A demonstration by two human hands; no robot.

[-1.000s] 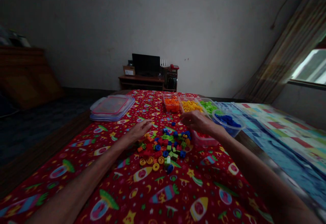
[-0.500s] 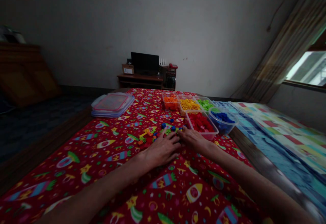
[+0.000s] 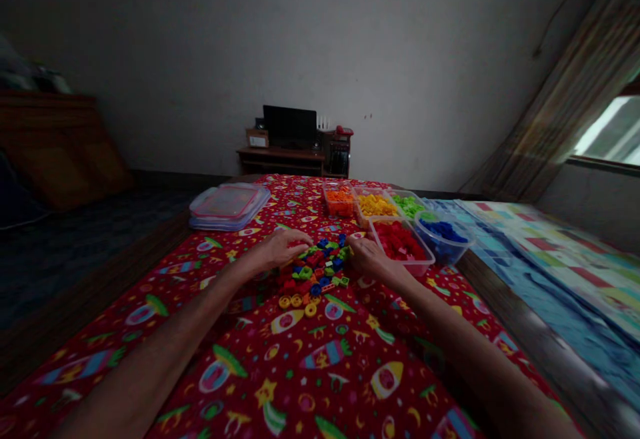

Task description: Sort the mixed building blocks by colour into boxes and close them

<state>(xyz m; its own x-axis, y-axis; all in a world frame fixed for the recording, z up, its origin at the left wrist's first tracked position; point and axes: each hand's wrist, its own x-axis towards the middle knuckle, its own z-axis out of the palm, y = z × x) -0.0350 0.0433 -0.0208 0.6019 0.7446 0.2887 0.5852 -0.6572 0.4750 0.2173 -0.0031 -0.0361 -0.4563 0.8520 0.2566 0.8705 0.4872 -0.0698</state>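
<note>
the blocks (image 3: 319,272) lie piled at the centre of the frame. the left hand (image 3: 284,250), at their upper left, holds thumb and fingers apart; the right hand (image 3: 366,254) curls at their upper right, beside the red tub (image 3: 419,267), its grip hidden, so i cannot tell whether it pinches anything.

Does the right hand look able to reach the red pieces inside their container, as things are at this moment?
Probably yes: the right hand is close beside the container, its top is open, and nothing visible blocks the way to the red pieces.
</note>
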